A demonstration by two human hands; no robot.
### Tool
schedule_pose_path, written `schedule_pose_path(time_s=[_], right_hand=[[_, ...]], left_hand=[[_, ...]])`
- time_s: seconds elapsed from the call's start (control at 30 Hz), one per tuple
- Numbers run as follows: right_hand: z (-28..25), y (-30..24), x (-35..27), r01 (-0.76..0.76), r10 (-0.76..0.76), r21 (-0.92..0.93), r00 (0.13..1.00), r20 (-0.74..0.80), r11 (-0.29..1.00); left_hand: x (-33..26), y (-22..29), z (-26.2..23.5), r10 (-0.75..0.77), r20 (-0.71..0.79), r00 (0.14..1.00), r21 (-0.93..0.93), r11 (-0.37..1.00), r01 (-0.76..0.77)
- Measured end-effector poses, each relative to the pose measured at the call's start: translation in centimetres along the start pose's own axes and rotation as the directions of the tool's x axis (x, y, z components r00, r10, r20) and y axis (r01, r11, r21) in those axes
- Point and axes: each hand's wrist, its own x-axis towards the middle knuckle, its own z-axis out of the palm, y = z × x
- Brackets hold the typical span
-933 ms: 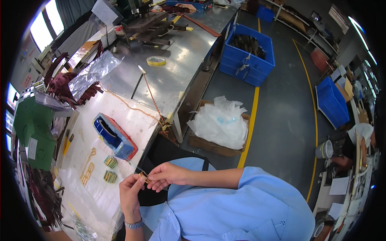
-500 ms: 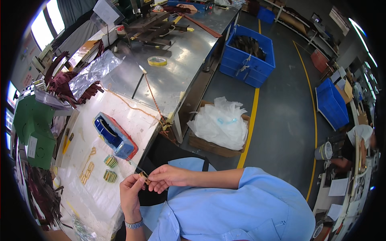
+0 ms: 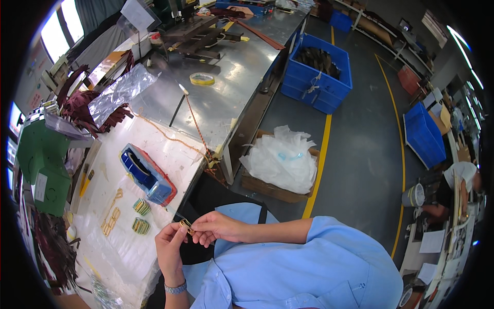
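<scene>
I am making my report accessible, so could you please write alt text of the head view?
A person's left hand and right hand hold small golden loops beside a workbench. On it are a blue-and-red tape dispenser, two greenish stacks and flat golden links; a blue crate stands on the floor beyond.
</scene>
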Motion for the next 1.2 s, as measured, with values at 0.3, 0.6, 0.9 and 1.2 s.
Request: schedule_pose_path(time_s=[0.3,0.6,0.9,1.2], right_hand=[[1.3,-1.5,-1.9,0.052,-0.055,-0.056,0.997,-0.045,0.997],[2.1,-2.0,-1.4,-0.028,0.023,-0.080,0.997,-0.069,0.996],[0.8,-0.6,-0.9,-0.023,0.024,0.043,0.999,-0.030,0.999],[0.7,-1.0,-1.1,-0.029,0.028,0.025,0.999,0.023,0.999]], left_hand=[[-1.2,-0.9,0.3,0.036,-0.102,0.994,0.028,0.999,-0.034],[-0.8,-1.4,0.9,-0.053,-0.060,0.997,-0.090,0.995,0.048],[0.2,-2.3,1.0,-0.066,-0.041,0.997,-0.086,0.994,0.062],[0.0,-2.2,1.4,-0.075,-0.035,0.997,-0.213,0.975,0.066]])
